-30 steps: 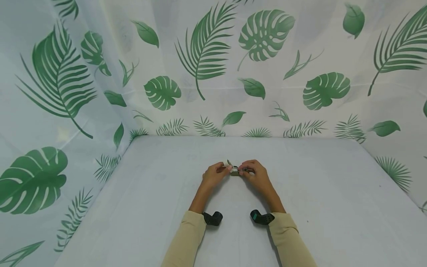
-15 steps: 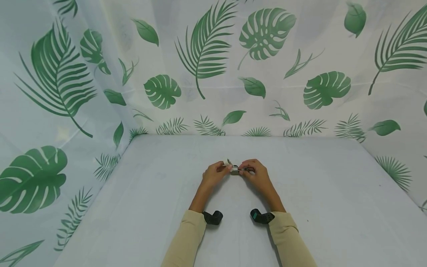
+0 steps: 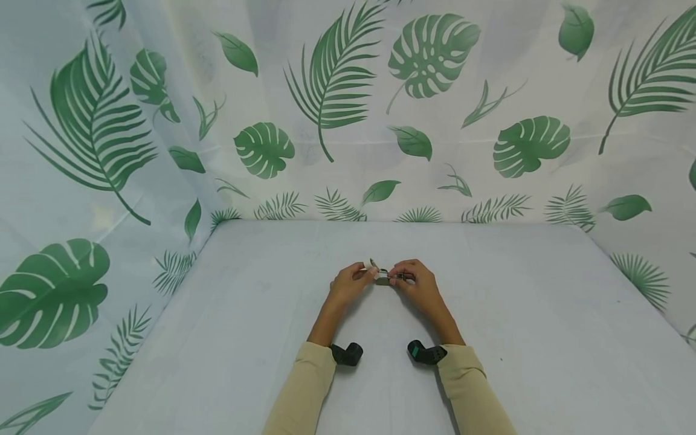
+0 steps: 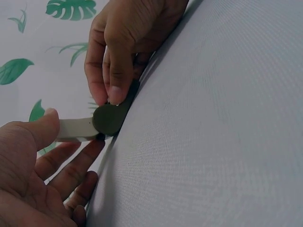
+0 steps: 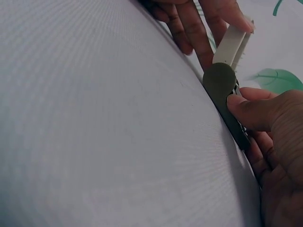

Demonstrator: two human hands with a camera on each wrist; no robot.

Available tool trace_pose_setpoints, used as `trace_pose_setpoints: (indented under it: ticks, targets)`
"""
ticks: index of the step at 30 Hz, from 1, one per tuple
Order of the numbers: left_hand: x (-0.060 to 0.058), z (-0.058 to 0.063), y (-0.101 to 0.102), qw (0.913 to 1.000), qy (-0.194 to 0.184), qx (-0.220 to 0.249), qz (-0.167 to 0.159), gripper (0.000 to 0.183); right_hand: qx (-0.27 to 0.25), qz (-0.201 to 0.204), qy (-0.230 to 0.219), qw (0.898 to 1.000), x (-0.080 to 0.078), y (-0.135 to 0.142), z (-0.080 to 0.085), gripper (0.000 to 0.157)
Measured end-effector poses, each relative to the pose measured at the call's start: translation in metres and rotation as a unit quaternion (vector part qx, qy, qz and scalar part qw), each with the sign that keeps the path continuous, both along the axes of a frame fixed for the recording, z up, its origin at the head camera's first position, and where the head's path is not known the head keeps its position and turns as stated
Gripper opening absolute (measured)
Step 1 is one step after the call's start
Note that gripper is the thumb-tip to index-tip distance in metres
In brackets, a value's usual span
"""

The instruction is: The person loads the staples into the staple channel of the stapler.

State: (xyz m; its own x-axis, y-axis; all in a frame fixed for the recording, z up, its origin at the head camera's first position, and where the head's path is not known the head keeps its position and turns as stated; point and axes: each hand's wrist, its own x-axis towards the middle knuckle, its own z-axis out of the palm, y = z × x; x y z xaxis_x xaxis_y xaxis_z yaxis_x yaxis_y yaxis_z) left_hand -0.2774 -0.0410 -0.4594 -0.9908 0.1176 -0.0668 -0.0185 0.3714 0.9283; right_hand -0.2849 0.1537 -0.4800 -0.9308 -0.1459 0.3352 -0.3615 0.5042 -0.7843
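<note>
Low over the white surface, both hands work on a small hinged gadget (image 3: 383,280). Its dark olive-green body (image 5: 220,81) has a round end, and a cream arm (image 4: 76,128) stands swung out from that end. Small prongs show along the arm's inner edge in the right wrist view. My left hand (image 3: 346,285) pinches the cream arm between thumb and fingers. My right hand (image 3: 423,286) holds the green body near the hinge, thumb at its upper edge. What lies between the right fingertips there is too small to tell.
A white cloth-covered table (image 3: 250,338) stretches around the hands. Leaf-printed curtains (image 3: 348,145) rise at the back and on both sides. A dark wrist-worn camera sits on the left wrist (image 3: 348,355) and another on the right wrist (image 3: 426,353).
</note>
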Motion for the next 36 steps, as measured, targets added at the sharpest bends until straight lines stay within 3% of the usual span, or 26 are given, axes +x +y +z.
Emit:
trace_pose_setpoints:
  ticks: [15, 27, 36]
  targets:
    - [-0.001, -0.0021, -0.0007, 1.0, -0.005, 0.005, -0.003, 0.048, -0.004, -0.012, 0.012, 1.0, -0.0013, 0.0021, -0.0028, 0.012]
    - [0.001, -0.0035, -0.0011, 0.999, -0.005, 0.044, -0.013, 0.049, -0.001, -0.024, 0.012, 1.0, -0.0005, 0.0028, -0.0041, 0.015]
    - [0.0015, -0.0022, -0.0021, 0.9977, 0.003, 0.065, -0.017, 0.046, -0.008, -0.016, -0.003, 1.0, 0.0019, 0.0048, -0.0026, 0.032]
